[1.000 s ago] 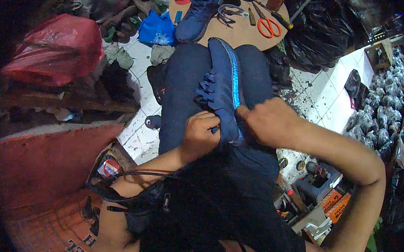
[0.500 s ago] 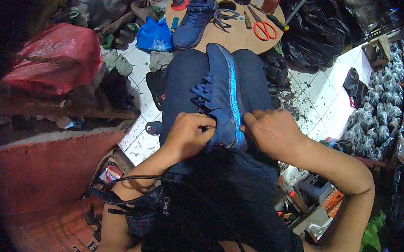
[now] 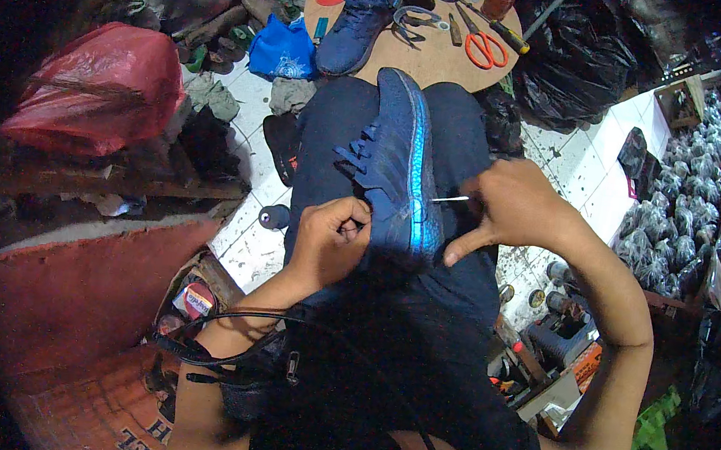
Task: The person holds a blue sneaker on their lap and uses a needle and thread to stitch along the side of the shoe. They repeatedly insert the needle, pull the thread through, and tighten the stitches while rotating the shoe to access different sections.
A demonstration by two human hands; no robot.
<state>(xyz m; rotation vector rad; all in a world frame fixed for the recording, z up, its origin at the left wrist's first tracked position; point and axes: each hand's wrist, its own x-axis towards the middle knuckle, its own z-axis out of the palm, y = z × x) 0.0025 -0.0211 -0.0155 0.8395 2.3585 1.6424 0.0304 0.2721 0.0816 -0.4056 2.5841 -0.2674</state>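
A dark blue sneaker (image 3: pixel 395 155) lies on its side across my lap, its bright blue sole edge (image 3: pixel 419 161) facing up and its toe pointing away from me. My left hand (image 3: pixel 331 238) is closed at the shoe's collar, fingertips pinched together; what they hold is hidden. To the right of the sole, my right hand (image 3: pixel 514 207) has its fingers curled and its thumb stretched out toward the heel. From those fingers a thin, pale, pointed tool (image 3: pixel 451 199) reaches to the sole edge; its kind is unclear.
A matching sneaker (image 3: pixel 357 34) stands on a round wooden table (image 3: pixel 432 67) ahead, alongside orange-handled scissors (image 3: pixel 486 50), a screwdriver (image 3: pixel 510 36) and thread spools. A blue bag (image 3: pixel 282 51) sits left of it, black plastic bags (image 3: pixel 570 80) right. Small wrapped bundles (image 3: pixel 680 199) fill the far right.
My right hand has pulled back from the sole and opened its thumb outward, and the thin pointed tool now shows. My left hand has shifted slightly left, still pinched.
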